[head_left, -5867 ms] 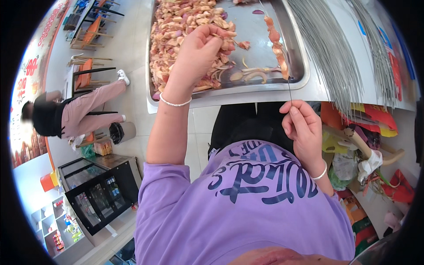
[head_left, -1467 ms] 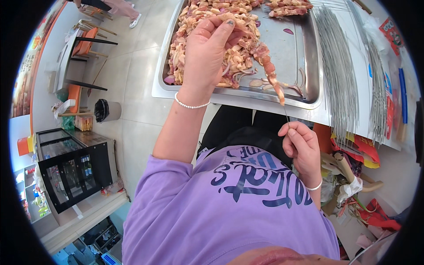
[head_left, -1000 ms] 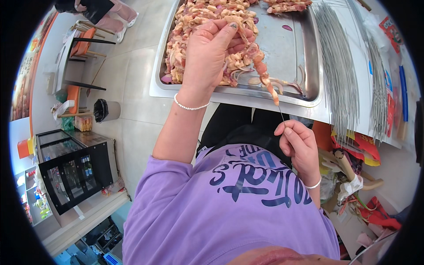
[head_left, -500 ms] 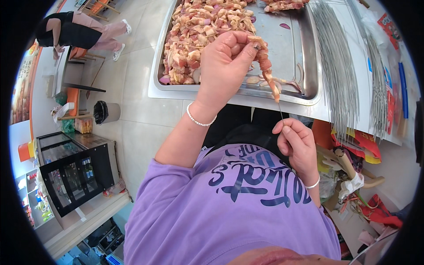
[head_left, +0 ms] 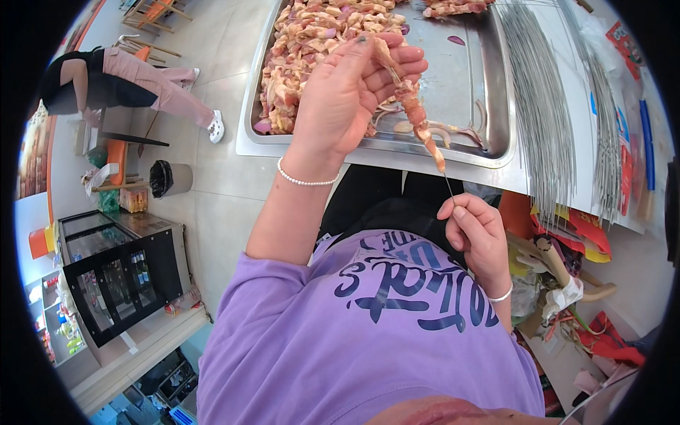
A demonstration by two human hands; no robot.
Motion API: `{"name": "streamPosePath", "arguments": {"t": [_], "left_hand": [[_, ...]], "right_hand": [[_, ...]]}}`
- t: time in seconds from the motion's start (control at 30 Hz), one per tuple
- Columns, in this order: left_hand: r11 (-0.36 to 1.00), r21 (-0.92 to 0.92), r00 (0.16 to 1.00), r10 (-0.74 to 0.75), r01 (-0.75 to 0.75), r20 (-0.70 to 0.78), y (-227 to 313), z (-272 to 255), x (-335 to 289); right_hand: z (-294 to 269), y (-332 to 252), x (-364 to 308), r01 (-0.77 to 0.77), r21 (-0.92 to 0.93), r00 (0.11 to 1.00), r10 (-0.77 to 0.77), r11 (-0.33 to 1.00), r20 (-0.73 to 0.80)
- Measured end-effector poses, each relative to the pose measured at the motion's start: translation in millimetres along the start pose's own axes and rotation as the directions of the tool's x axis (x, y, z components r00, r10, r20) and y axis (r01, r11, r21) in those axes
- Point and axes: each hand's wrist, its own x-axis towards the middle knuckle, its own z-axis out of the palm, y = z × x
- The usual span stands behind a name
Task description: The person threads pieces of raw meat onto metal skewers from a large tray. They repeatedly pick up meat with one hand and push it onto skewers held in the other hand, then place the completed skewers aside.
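My right hand (head_left: 476, 230) pinches the bare lower end of a thin metal skewer (head_left: 449, 185). Pieces of raw meat (head_left: 416, 117) are threaded along the skewer, which slants up and to the left. At its upper end my left hand (head_left: 340, 92) has its palm turned up, holding a strip of meat (head_left: 386, 57) between the thumb side and the loosely bent fingers. Beneath this hand lies a large metal tray (head_left: 496, 152), its left half heaped with raw meat chunks (head_left: 283, 92) and bits of purple onion.
Long bundles of bare metal skewers (head_left: 542, 106) lie right of the tray. Threaded meat (head_left: 457, 7) sits at the tray's far side. On the left are a person in pink trousers (head_left: 142, 78), a bin (head_left: 180, 178) and a glass-fronted fridge (head_left: 117, 283). Bags and cardboard clutter the lower right.
My left hand has shifted left and slightly up, its fingers loosening from a tight pinch so the palm shows. My right hand stays nearly still. The person at left has stepped.
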Motion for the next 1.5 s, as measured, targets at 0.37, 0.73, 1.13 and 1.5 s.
{"name": "streamPosePath", "arguments": {"t": [0.37,0.73,1.13,1.5], "left_hand": [[0.985,-0.008,0.983,0.174,-0.175,-0.066,-24.2,6.8,1.8],[0.981,-0.163,0.993,0.090,-0.101,-0.071,-28.3,11.9,-1.8],[0.987,-0.158,0.999,0.021,-0.028,-0.045,-27.3,7.7,-4.9],[0.950,-0.310,0.999,0.018,-0.030,-0.039,-31.9,17.4,-5.2]], "right_hand": [[-2.5,8.3,4.9,0.020,-0.025,1.000,-0.019,1.000,0.020],[6.8,18.1,9.1,0.036,0.006,0.999,-0.036,0.999,0.006],[18.1,19.4,15.1,0.051,0.072,0.998,-0.054,0.996,0.041],[24.8,13.7,27.2,-0.019,0.210,0.998,0.006,0.977,0.061]]}}
